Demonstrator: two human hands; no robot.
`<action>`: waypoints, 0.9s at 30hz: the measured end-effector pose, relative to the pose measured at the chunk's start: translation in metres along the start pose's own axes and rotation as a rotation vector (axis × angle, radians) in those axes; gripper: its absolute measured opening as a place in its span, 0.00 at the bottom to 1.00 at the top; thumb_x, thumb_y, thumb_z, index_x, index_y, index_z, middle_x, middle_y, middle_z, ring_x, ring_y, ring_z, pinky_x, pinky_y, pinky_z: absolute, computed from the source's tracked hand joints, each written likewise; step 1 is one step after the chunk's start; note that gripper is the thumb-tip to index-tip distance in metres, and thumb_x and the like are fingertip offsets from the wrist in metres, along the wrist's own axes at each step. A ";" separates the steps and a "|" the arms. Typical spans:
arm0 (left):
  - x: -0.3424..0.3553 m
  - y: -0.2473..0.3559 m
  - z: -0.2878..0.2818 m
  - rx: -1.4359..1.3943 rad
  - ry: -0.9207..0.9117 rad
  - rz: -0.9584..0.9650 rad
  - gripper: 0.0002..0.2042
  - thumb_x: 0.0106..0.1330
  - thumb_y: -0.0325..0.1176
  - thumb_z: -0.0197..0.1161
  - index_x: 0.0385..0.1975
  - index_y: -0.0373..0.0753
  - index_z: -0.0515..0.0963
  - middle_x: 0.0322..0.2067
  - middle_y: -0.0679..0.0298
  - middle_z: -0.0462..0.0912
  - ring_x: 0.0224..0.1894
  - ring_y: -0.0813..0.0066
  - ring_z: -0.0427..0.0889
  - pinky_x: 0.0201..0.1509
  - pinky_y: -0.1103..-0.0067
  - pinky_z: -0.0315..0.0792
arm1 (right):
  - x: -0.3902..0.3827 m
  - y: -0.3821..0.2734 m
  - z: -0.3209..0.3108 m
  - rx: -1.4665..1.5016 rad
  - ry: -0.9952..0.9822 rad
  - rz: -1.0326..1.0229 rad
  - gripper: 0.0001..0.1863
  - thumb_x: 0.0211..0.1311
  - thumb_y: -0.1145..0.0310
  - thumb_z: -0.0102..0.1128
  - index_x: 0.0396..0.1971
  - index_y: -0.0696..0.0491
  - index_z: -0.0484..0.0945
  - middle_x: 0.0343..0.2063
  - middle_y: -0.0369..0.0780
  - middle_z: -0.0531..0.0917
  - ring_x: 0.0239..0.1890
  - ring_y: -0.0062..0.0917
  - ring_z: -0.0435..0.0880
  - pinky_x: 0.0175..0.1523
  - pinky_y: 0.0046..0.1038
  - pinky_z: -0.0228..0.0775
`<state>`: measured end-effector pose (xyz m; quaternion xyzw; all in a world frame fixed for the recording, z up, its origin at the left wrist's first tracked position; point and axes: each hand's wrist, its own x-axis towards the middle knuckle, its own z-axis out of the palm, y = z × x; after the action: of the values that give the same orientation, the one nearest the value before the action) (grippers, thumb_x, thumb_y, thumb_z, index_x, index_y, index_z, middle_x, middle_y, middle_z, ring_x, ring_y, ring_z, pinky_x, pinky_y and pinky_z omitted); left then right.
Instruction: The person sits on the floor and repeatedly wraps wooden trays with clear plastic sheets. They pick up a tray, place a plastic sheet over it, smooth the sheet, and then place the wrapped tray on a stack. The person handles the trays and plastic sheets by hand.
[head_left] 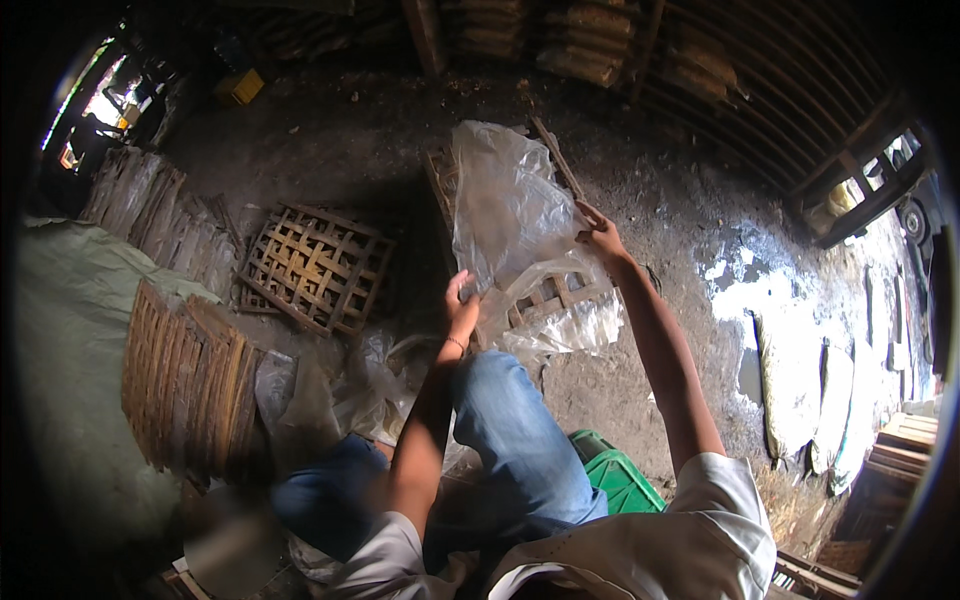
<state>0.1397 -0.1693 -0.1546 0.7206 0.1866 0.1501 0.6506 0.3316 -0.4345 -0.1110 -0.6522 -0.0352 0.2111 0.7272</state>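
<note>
A large clear plastic sheet [510,200] hangs in front of me, held up by both hands. My left hand [460,305] grips its lower left edge, just above my knee in blue jeans. My right hand [600,238] is stretched out further and pinches the sheet's right edge. Behind the plastic a woven bamboo basket [548,292] lies on the dirt floor, partly hidden by the sheet. More crumpled plastic [340,385] lies beside my left leg.
A square woven bamboo basket [315,265] lies on the ground to the left, and a stack of bamboo baskets [185,375] stands closer at the left. A green plastic crate [615,478] sits under me. Filled sacks [590,45] are piled at the back.
</note>
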 end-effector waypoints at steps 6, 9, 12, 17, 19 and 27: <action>-0.022 -0.021 -0.007 0.102 -0.163 0.031 0.22 0.55 0.21 0.56 0.53 0.35 0.72 0.45 0.57 0.79 0.39 0.73 0.80 0.43 0.79 0.73 | 0.000 0.021 -0.008 -0.321 0.057 0.084 0.41 0.40 0.86 0.51 0.62 0.46 0.68 0.55 0.40 0.76 0.48 0.16 0.76 0.42 0.19 0.69; -0.032 0.006 0.002 -0.068 -0.335 -0.172 0.19 0.59 0.26 0.60 0.53 0.35 0.73 0.39 0.60 0.81 0.20 0.85 0.77 0.20 0.86 0.67 | -0.005 0.024 -0.018 -0.593 0.189 -0.128 0.40 0.39 0.84 0.50 0.61 0.47 0.69 0.55 0.42 0.77 0.53 0.23 0.77 0.50 0.23 0.69; -0.026 0.002 0.002 0.021 -0.422 -0.092 0.18 0.58 0.29 0.63 0.50 0.38 0.77 0.30 0.61 0.83 0.22 0.84 0.78 0.22 0.85 0.69 | -0.007 0.020 -0.020 -0.717 0.250 -0.288 0.37 0.41 0.82 0.49 0.58 0.46 0.71 0.53 0.43 0.78 0.58 0.36 0.74 0.59 0.30 0.66; -0.020 0.005 0.004 0.375 -0.366 0.082 0.14 0.55 0.31 0.65 0.42 0.40 0.80 0.23 0.59 0.81 0.23 0.71 0.79 0.29 0.74 0.73 | -0.025 0.009 -0.021 -1.026 0.250 -0.274 0.32 0.44 0.80 0.54 0.55 0.44 0.73 0.52 0.44 0.77 0.55 0.43 0.75 0.56 0.32 0.69; -0.018 0.017 0.005 0.492 -0.326 0.149 0.12 0.54 0.31 0.65 0.39 0.40 0.80 0.24 0.58 0.80 0.28 0.64 0.79 0.37 0.70 0.73 | -0.034 0.004 -0.016 -1.169 0.228 -0.181 0.30 0.46 0.77 0.56 0.54 0.43 0.74 0.52 0.44 0.76 0.52 0.42 0.76 0.55 0.35 0.69; 0.037 0.071 0.049 0.738 -0.354 0.546 0.23 0.56 0.35 0.64 0.52 0.41 0.70 0.48 0.55 0.73 0.55 0.58 0.69 0.58 0.65 0.63 | -0.036 -0.004 0.034 -1.516 0.222 -0.543 0.28 0.58 0.61 0.57 0.61 0.46 0.66 0.64 0.47 0.60 0.64 0.41 0.61 0.67 0.47 0.48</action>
<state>0.2000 -0.2008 -0.0907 0.9401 -0.0817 0.1140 0.3106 0.2891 -0.4154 -0.0944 -0.9533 -0.2534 -0.1199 0.1128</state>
